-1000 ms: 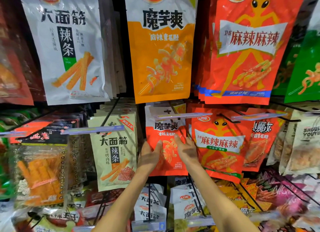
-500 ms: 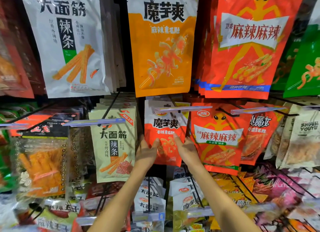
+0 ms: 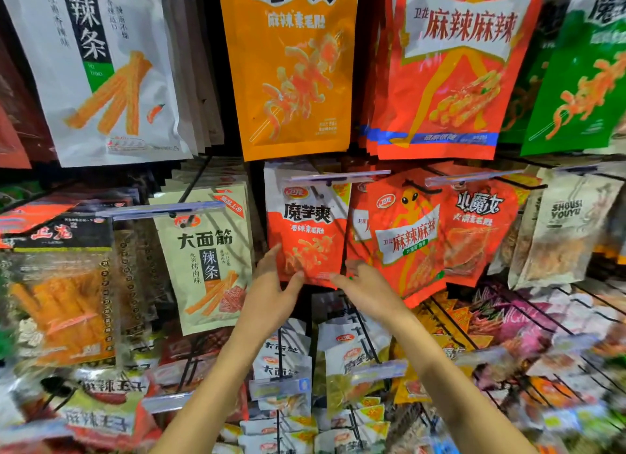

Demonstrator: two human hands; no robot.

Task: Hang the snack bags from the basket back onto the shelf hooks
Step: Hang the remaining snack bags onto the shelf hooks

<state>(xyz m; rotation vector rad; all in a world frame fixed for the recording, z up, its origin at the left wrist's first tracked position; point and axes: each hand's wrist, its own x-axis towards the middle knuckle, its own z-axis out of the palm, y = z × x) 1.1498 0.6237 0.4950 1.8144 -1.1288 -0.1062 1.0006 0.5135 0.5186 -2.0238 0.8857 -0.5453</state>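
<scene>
A small red and white snack bag (image 3: 306, 230) hangs from a shelf hook (image 3: 338, 177) in the middle row, under a clear price strip. My left hand (image 3: 271, 294) is at the bag's lower left corner, fingers stretched up along its left edge and thumb against the bottom edge. My right hand (image 3: 369, 291) reaches in from the right, with straight fingertips touching the bag's lower right corner. Neither hand curls round the bag. The basket is out of sight.
Large white (image 3: 101, 67), orange (image 3: 298, 64) and red (image 3: 447, 67) bags hang in the top row. A beige bag (image 3: 206, 260) hangs to the left and a red alien-print bag (image 3: 403, 237) to the right. Below the hands more hooks hold small white packs (image 3: 284, 362).
Both hands have slid down the red and white bag from its middle to its bottom edge. The view has dropped and moved closer to the shelf.
</scene>
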